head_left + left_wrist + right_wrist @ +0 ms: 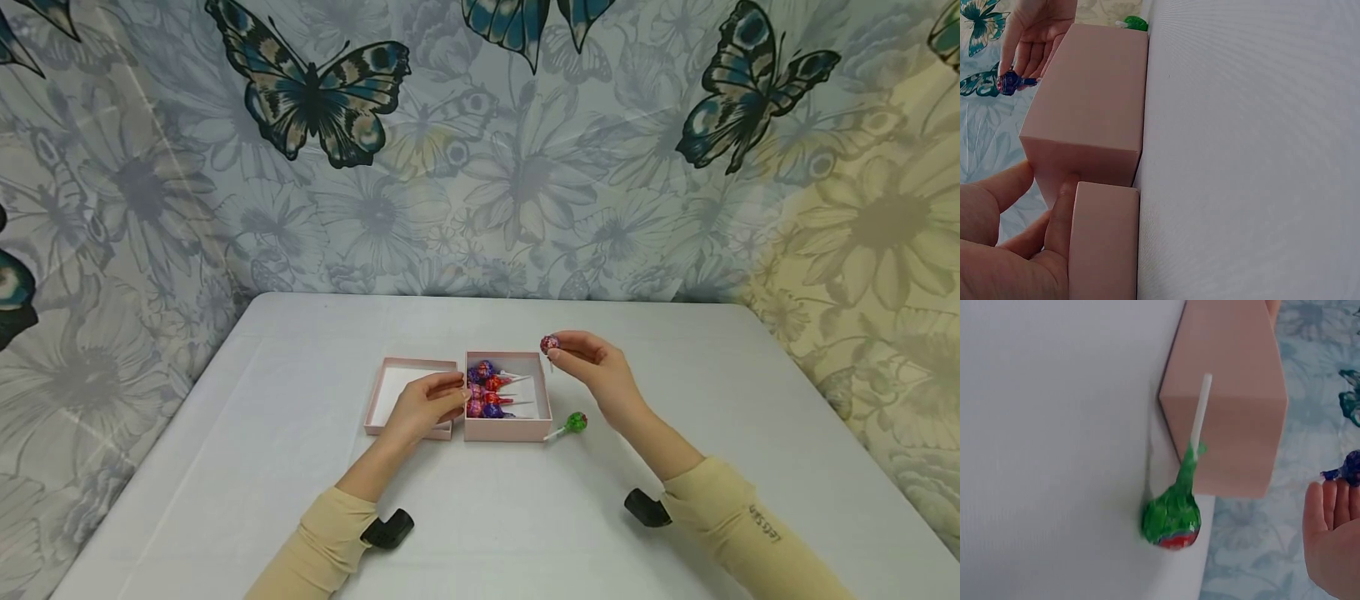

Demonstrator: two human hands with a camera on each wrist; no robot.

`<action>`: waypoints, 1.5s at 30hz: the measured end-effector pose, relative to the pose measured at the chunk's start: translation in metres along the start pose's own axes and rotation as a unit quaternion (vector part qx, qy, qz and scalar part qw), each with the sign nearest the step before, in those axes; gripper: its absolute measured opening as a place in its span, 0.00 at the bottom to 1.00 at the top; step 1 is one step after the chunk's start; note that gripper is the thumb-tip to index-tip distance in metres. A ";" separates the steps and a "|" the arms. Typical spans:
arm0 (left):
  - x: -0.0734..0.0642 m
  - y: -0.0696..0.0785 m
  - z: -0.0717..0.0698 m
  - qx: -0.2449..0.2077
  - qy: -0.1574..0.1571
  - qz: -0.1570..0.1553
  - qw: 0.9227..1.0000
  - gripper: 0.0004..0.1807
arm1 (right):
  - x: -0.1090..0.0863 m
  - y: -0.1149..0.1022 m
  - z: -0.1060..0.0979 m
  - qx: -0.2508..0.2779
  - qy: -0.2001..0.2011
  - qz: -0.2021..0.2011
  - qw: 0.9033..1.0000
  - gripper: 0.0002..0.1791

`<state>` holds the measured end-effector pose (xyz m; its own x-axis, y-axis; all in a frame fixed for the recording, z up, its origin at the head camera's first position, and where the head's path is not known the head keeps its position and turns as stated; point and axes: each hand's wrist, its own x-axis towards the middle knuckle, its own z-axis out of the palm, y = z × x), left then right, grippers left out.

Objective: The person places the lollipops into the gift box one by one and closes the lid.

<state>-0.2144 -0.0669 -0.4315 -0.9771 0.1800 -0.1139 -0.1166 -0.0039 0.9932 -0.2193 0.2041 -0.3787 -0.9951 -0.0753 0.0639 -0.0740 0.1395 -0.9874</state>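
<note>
A lollipop (550, 343) in a purple and red wrapper is pinched between the thumb and fingers of my right hand (596, 367), raised beyond the box's back right corner. My left hand (423, 404) grips the left wall of a pink box (506, 430); in the left wrist view one digit is at the rim and another lies against the outer wall. Inside the box, several lollipops (495, 400) in purple, pink and red wrappers lie with white sticks pointing right. A green-wrapped lollipop (576, 422) lies on the table by the box's front right corner.
Left of the box sits a shallow pink box lid (386, 392) with a white inside, partly behind my left hand. A white cloth covers the table (487, 508). Behind it hangs a butterfly and flower curtain (525, 208). Black wrist cameras (388, 530) show under both sleeves.
</note>
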 end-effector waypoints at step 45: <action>0.002 -0.001 -0.001 -0.023 -0.008 0.000 1.000 0.23 | 0.020 0.016 0.073 -0.380 -0.112 -0.177 0.901 0.13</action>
<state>-0.2161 -0.0681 -0.4328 -0.9739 0.1964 -0.1139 -0.1258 -0.0495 0.9908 -0.2358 0.1332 -0.4036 -0.8682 -0.4338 0.2409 -0.4928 0.6965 -0.5216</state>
